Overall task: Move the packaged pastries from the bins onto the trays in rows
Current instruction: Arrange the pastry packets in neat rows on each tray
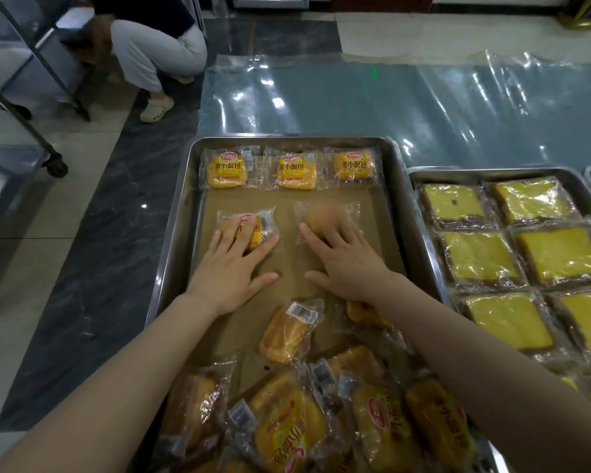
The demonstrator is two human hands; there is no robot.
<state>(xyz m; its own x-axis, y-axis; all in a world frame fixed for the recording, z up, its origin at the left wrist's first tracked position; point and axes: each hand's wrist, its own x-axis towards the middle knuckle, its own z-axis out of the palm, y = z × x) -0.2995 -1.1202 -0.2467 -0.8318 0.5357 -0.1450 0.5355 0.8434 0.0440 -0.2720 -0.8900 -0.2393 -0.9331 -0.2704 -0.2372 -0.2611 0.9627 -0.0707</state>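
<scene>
A steel tray point(178, 213) lined with brown paper lies on the floor. Three packaged yellow pastries point(291, 170) form a row along its far edge. My left hand point(234, 268) lies flat with straight fingers on a wrapped pastry point(258, 223) at the left of a second row. My right hand point(347, 261) rests with spread fingers on another wrapped pastry point(321, 216), which is blurred. A loose heap of packaged pastries point(287, 425) covers the tray's near end.
A second tray point(423, 174) of wrapped yellow cake slices point(478, 257) sits to the right. Clear plastic sheeting point(389, 97) covers the floor beyond. A crouching person point(157, 52) and a wheeled steel rack point(31, 97) are at the far left.
</scene>
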